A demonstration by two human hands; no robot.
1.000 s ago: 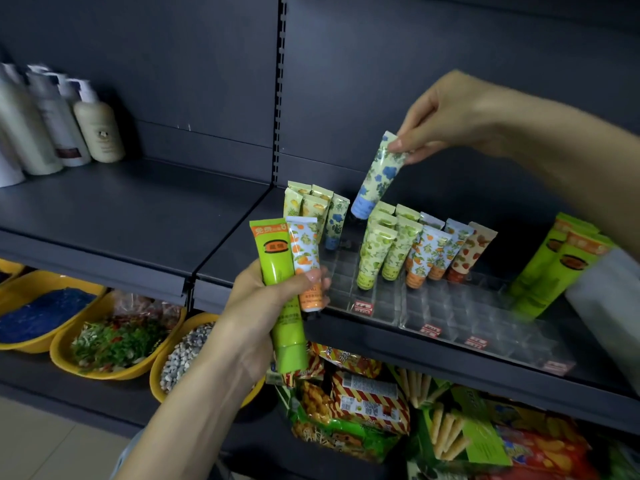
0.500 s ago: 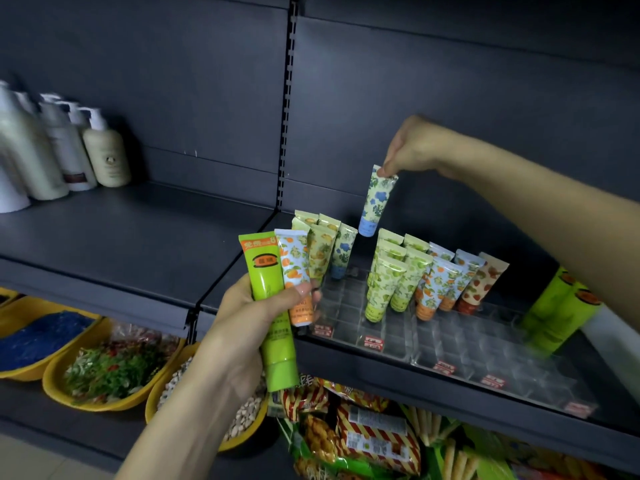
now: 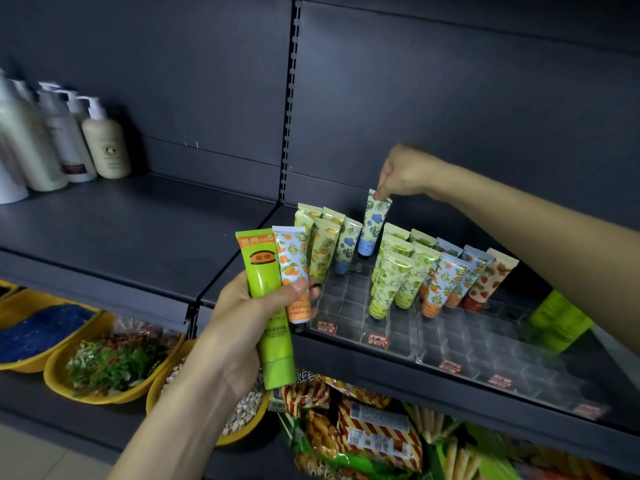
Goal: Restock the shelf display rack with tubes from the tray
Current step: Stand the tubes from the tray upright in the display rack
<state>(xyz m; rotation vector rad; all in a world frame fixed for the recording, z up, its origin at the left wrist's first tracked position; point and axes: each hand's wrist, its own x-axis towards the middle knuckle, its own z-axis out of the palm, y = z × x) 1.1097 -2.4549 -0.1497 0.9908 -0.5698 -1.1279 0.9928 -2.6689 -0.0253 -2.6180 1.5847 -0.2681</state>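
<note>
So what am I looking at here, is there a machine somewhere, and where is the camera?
No machine here: these are a person's two bare hands, filmed by one camera worn on the head, looking forward and down. The right hand pinches the top of a blue-flowered tube, cap down, at the back of the clear display rack on the dark shelf. Whether its cap sits in a slot I cannot tell. The left hand grips two more: a green tube and an orange-patterned tube. Other tubes stand in the rack's rear rows. Pump bottles stand to the left.
</note>
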